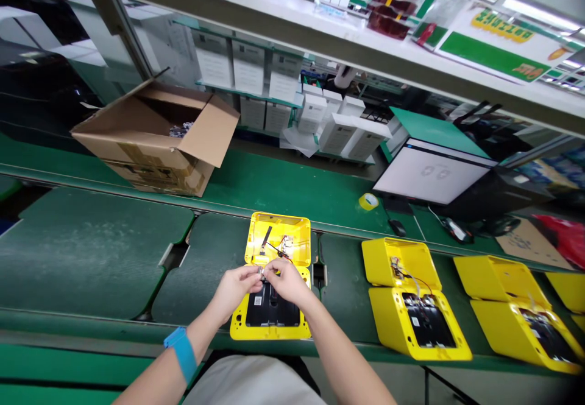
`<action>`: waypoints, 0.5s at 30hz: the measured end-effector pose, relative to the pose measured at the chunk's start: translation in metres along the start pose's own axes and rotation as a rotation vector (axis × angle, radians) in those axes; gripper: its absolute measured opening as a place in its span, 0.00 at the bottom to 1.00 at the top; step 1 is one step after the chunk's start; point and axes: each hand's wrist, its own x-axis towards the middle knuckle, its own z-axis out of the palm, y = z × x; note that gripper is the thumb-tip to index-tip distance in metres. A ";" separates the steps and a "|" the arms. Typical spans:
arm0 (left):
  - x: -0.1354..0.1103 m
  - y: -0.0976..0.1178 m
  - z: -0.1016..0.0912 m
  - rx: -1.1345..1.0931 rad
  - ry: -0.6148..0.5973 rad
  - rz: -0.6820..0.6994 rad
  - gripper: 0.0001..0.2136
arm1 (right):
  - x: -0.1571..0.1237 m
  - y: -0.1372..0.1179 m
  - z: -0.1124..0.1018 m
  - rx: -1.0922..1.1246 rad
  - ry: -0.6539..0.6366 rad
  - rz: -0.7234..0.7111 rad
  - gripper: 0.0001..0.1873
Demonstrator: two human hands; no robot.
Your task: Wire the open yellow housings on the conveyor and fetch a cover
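An open yellow case (277, 234) lies on the green belt in front of me, its lid raised to show wires and a small board, its base holding a black panel (271, 310). My left hand (235, 288) and my right hand (287, 280) meet above the hinge. Both pinch a small connector (261, 273) between fingertips. A blue band (181, 349) circles my left wrist.
Further open yellow cases (406, 295) (512, 307) sit on the belt to the right. An open cardboard box (155, 140) stands at the back left. A monitor (434, 176), a tape roll (368, 201) and a mouse (397, 227) are behind. White boxes (338, 125) are stacked beyond.
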 end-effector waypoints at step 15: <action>-0.004 0.004 0.002 -0.048 0.028 -0.024 0.20 | 0.000 -0.003 0.001 -0.008 0.004 -0.005 0.07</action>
